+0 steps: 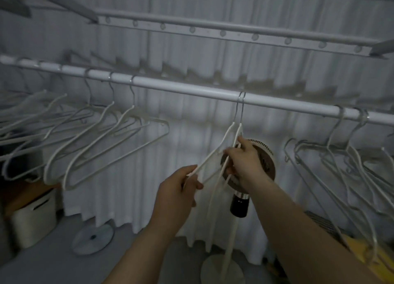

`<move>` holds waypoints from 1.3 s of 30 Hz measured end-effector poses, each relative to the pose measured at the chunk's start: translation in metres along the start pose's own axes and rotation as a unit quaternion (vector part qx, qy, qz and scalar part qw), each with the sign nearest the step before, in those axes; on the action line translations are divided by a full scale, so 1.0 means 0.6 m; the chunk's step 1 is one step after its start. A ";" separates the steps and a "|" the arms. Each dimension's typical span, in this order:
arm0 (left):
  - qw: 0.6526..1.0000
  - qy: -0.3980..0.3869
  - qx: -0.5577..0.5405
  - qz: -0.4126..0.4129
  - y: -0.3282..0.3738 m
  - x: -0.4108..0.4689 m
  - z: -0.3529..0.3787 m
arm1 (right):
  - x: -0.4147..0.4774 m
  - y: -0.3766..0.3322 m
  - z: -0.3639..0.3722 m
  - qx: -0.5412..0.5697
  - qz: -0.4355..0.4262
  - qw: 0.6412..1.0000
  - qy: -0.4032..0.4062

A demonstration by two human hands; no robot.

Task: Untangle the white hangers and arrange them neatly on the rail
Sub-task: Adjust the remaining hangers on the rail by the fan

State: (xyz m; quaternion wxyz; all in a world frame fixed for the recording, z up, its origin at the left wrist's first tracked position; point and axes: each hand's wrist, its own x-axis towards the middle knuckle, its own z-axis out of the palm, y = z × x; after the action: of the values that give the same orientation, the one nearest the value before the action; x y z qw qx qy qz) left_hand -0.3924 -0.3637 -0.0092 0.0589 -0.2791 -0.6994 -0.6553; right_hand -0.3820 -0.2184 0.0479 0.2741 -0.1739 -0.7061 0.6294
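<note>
A white rail (191, 90) runs across the view, sloping down to the right. Two white hangers (226, 136) hang side by side from its middle, their hooks close together. My left hand (178, 191) pinches the lower arm of one of them and pulls it out to the left. My right hand (244, 163) grips the arms of the pair just below the hooks. Several white hangers (102, 138) hang spaced out on the left part of the rail. A tangled bunch of white hangers (349, 166) hangs at the right end.
A small fan on a pole (265, 155) stands right behind the two hangers. A white curtain (128, 177) covers the back. A white storage box (34, 217) sits at the lower left, a round disc (92, 239) lies on the floor, and a second rack (213, 30) hangs above.
</note>
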 end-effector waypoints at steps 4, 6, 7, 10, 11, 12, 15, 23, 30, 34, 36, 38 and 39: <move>0.999 0.036 0.006 -0.014 -0.017 0.012 -0.062 | 0.006 -0.001 0.067 0.010 -0.013 1.000 -0.005; 0.999 0.041 0.009 -0.029 -0.027 0.019 -0.087 | 0.008 -0.001 0.095 0.006 -0.016 1.000 -0.011; 0.998 0.043 0.008 -0.038 -0.032 0.023 -0.098 | 0.009 0.000 0.108 0.007 -0.018 1.000 -0.014; 0.997 0.038 0.008 -0.069 -0.045 0.037 -0.125 | 0.011 0.001 0.140 0.015 -0.023 1.000 -0.015; 0.997 0.034 0.015 -0.074 -0.047 0.042 -0.132 | 0.011 0.000 0.150 0.015 -0.025 1.000 -0.013; 0.996 0.031 0.027 -0.073 -0.049 0.047 -0.139 | 0.011 -0.001 0.159 0.012 -0.027 1.000 -0.011; 0.995 0.019 0.072 -0.061 -0.054 0.057 -0.156 | 0.010 -0.003 0.185 -0.004 -0.030 1.000 -0.003; 0.995 0.012 0.072 -0.068 -0.072 0.074 -0.200 | 0.012 -0.002 0.226 -0.016 -0.038 0.999 0.013; 0.996 0.025 0.055 -0.063 -0.077 0.088 -0.227 | 0.015 -0.010 0.243 -0.053 -0.040 0.998 0.009; 0.996 0.014 0.050 -0.067 -0.082 0.092 -0.235 | 0.018 -0.012 0.251 -0.061 -0.039 0.997 0.008; 0.997 0.003 0.035 -0.074 -0.084 0.094 -0.238 | 0.020 -0.012 0.256 -0.064 -0.038 0.997 0.009; 0.997 -0.001 0.026 -0.078 -0.084 0.096 -0.240 | 0.022 -0.012 0.261 -0.068 -0.037 0.997 0.009; 0.997 -0.003 0.028 -0.077 -0.083 0.096 -0.241 | 0.023 -0.011 0.263 -0.068 -0.038 0.997 0.009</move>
State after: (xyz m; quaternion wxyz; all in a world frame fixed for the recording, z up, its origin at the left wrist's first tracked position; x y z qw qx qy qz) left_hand -0.5051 -0.4820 -0.0081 0.0134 -0.2246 -0.7371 -0.6373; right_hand -0.4878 -0.3366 0.0478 0.2913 -0.1709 -0.7506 0.5679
